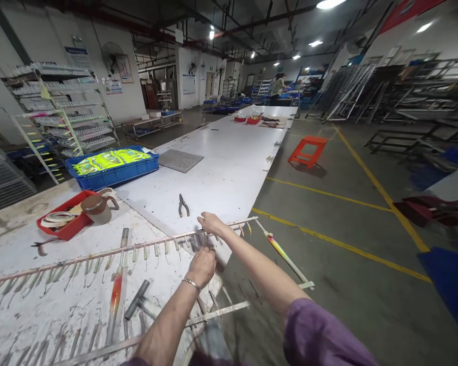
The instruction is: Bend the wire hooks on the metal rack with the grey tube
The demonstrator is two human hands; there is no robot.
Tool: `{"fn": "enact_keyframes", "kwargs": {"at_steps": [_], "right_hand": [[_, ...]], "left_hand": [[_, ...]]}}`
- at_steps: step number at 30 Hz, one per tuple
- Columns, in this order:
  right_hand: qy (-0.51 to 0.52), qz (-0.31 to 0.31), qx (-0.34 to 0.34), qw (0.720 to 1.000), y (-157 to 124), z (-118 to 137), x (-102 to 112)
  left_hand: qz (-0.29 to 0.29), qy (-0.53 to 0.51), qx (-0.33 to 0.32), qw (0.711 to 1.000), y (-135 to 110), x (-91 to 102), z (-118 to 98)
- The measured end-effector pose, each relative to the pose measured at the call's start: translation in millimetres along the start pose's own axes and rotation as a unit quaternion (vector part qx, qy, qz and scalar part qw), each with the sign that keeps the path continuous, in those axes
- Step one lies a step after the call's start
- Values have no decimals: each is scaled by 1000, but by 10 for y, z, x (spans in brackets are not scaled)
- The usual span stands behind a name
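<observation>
A long thin bar (152,244) with a row of small hooked wire pieces (167,247) under it runs across the near table, part of a frame. My right hand (212,224) is at the bar's upper side near its right part, fingers curled closed; what they pinch is hidden. Just below the bar, my left hand (203,266) is closed, its contents also hidden. Between the hands some grey pieces are smeared by motion. Pliers (182,205) lie just beyond the bar. A grey T-shaped tool (137,300) rests left of my left forearm.
A red tray (69,231) with tape rolls and a brown mug (99,208) stand at left. Behind them is a blue crate (118,175) of bright yellow pieces. A grey mat (181,160) lies further along. An orange stool (308,151) stands on the floor at right.
</observation>
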State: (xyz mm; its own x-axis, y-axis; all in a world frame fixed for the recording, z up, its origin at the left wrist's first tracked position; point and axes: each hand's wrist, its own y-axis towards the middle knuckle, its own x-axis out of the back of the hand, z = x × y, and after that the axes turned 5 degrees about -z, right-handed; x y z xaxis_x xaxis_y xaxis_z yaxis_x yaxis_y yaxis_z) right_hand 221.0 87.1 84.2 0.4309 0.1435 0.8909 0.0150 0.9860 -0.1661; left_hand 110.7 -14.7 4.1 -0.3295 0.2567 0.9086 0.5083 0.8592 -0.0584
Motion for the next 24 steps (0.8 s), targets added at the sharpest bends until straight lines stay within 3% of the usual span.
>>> {"fn": "enact_keyframes", "kwargs": {"at_steps": [3,8,11,14,18,24], "right_hand": [[5,-32,-14,999,7,-22,0],[12,-29,-13,999,-22,1,2],[19,-56,-2,998,-32,56,-14],[17,-46,4,999,-31,129,-100],[20,-9,16,1000,-22,218,-221],[44,-10,26,999,9,239,-171]], "left_hand": [[-26,-10,-3,1000,14,-50,-5],[-68,-15,-19,997,26,-63,-70],[-100,26,-13,995,15,-3,-81],[-125,95,22,987,-21,69,-61],[-106,150,75,980,-58,68,4],[-85,136,62,985,-23,-63,68]]}}
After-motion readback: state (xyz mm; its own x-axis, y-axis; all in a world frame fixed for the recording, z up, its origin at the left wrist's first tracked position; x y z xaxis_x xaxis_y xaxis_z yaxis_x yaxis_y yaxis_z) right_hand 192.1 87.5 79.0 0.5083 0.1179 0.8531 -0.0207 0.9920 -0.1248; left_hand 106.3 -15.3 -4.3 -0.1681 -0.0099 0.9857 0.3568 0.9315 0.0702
